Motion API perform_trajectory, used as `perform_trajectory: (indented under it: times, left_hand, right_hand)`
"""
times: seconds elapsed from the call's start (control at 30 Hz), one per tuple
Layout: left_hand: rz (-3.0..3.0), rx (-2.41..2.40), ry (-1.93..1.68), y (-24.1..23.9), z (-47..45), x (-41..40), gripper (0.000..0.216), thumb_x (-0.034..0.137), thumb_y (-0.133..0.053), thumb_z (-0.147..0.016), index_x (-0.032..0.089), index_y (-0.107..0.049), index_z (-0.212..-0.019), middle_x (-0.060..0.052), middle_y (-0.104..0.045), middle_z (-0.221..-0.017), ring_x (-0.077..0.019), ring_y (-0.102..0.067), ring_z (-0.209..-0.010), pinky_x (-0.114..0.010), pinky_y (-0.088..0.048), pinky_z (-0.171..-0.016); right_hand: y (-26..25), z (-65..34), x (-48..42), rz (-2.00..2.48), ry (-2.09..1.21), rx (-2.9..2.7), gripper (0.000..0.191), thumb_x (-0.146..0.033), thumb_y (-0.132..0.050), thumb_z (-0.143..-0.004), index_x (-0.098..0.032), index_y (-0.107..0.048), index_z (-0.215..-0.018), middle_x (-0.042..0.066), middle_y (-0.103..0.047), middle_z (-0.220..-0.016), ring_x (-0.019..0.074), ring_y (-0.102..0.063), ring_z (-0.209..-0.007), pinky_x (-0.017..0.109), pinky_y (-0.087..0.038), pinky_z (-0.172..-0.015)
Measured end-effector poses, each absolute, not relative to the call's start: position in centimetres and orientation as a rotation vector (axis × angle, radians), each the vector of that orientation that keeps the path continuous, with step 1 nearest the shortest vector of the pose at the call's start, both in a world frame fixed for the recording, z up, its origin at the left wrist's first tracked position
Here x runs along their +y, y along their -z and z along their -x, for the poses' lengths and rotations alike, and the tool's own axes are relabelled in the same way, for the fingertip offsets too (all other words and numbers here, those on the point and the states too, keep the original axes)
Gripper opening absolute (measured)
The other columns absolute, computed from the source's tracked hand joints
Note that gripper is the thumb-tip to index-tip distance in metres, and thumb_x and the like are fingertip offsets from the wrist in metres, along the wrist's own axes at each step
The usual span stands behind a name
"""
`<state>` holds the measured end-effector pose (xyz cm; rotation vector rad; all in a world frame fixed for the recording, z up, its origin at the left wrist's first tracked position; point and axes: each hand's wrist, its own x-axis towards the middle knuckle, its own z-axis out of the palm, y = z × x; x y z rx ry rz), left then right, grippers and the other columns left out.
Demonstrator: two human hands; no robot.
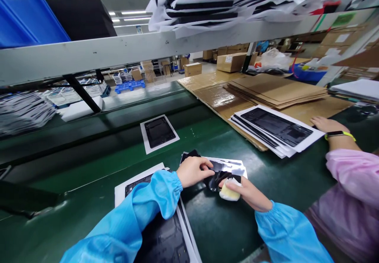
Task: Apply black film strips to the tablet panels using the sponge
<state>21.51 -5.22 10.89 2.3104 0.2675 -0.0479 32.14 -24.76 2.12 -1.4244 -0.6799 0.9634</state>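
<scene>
One glossy black sheet [213, 181] at the centre of the frame, apparently pinched between left hand [194, 171] fingertips, with right hand [250, 192] closed round a pale yellow pad [231, 191] near the sheet's right end. Probably best held lightly by its edges, kept flat and uncreased. Mind the stacked panels [166, 237] at lower left, partly under the left sleeve [139, 211]; more room over the green table [219, 227] at lower centre.
</scene>
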Motion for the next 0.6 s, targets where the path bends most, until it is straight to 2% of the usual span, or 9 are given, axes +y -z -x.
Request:
perform_trajectory:
  times: [0.13, 0.27, 0.4, 0.47, 0.5, 0.53, 0.6]
  left_hand:
    - [-2.424, 0.280, 0.080, -11.5, -20.4, -5.4, 0.007, 0.020, -0.066, -0.080, 0.021, -0.073, -0.081, 0.004, -0.071, -0.076, -0.0135, -0.065, -0.070, -0.020, -0.045, -0.067]
    - [-2.536, 0.316, -0.012, -12.9, -17.4, -3.2, 0.009, 0.021, -0.065, -0.081, 0.024, -0.073, -0.083, 0.005, -0.071, -0.081, -0.0135, -0.064, -0.073, -0.021, -0.043, -0.067]
    - [-2.488, 0.497, -0.205, -14.3, -13.0, 0.3, 0.010, 0.024, -0.062, -0.082, 0.022, -0.072, -0.083, 0.003, -0.071, -0.079, -0.0132, -0.062, -0.068, -0.021, -0.043, -0.064]
    - [-2.363, 0.631, -0.271, -14.5, -10.8, 2.1, 0.015, 0.029, -0.060, -0.081, 0.018, -0.071, -0.082, 0.001, -0.069, -0.071, -0.0132, -0.061, -0.061, -0.021, -0.044, -0.060]
    - [-2.291, 0.691, -0.288, -14.4, -9.8, 2.8, 0.019, 0.032, -0.060, -0.081, 0.017, -0.070, -0.081, 0.000, -0.067, -0.068, -0.0132, -0.060, -0.058, -0.021, -0.044, -0.057]
    - [-2.223, 0.744, -0.296, -14.1, -8.9, 3.5, 0.022, 0.035, -0.059, -0.080, 0.015, -0.070, -0.081, -0.001, -0.066, -0.066, -0.0131, -0.059, -0.055, -0.021, -0.044, -0.055]
    - [-2.112, 0.824, -0.296, -13.2, -7.2, 4.5, 0.027, 0.039, -0.059, -0.078, 0.014, -0.069, -0.080, -0.002, -0.064, -0.064, -0.0131, -0.058, -0.052, -0.021, -0.043, -0.050]
  right_hand:
    - [-3.1, -32.6, -25.1, 1.485, -1.047, -0.903, 0.054, -0.067, -0.067, -0.076, -0.014, -0.070, -0.089, 0.009, -0.065, -0.088, 0.0287, -0.061, -0.081, 0.036, -0.050, -0.074]
    - [-4.4, -33.5, -25.2, 1.449, -1.143, -1.090, 0.043, -0.061, -0.062, -0.083, -0.019, -0.068, -0.093, 0.008, -0.065, -0.088, 0.0281, -0.061, -0.082, 0.036, -0.049, -0.076]
    - [-4.8, -35.0, -25.4, 1.530, -1.168, -1.178, 0.037, -0.058, -0.058, -0.087, -0.024, -0.072, -0.089, 0.013, -0.065, -0.095, 0.0322, -0.061, -0.091, 0.042, -0.047, -0.084]
    - [-4.0, -35.8, -26.0, 1.652, -1.134, -1.186, 0.035, -0.059, -0.064, -0.082, -0.027, -0.075, -0.085, 0.016, -0.063, -0.106, 0.0371, -0.056, -0.104, 0.047, -0.043, -0.091]
    - [-3.3, -36.0, -26.4, 1.701, -1.091, -1.159, 0.034, -0.060, -0.070, -0.074, -0.027, -0.076, -0.081, 0.018, -0.062, -0.110, 0.0400, -0.053, -0.108, 0.050, -0.042, -0.092]
    - [-2.5, -36.1, -27.0, 1.727, -1.032, -1.095, 0.035, -0.060, -0.075, -0.068, -0.027, -0.076, -0.080, 0.020, -0.061, -0.112, 0.0422, -0.052, -0.109, 0.053, -0.042, -0.090]
    - [-0.5, -35.5, -28.0, 1.699, -0.919, -0.948, 0.033, -0.056, -0.083, -0.059, -0.026, -0.073, -0.070, 0.024, -0.060, -0.108, 0.0421, -0.059, -0.095, 0.053, -0.047, -0.076]
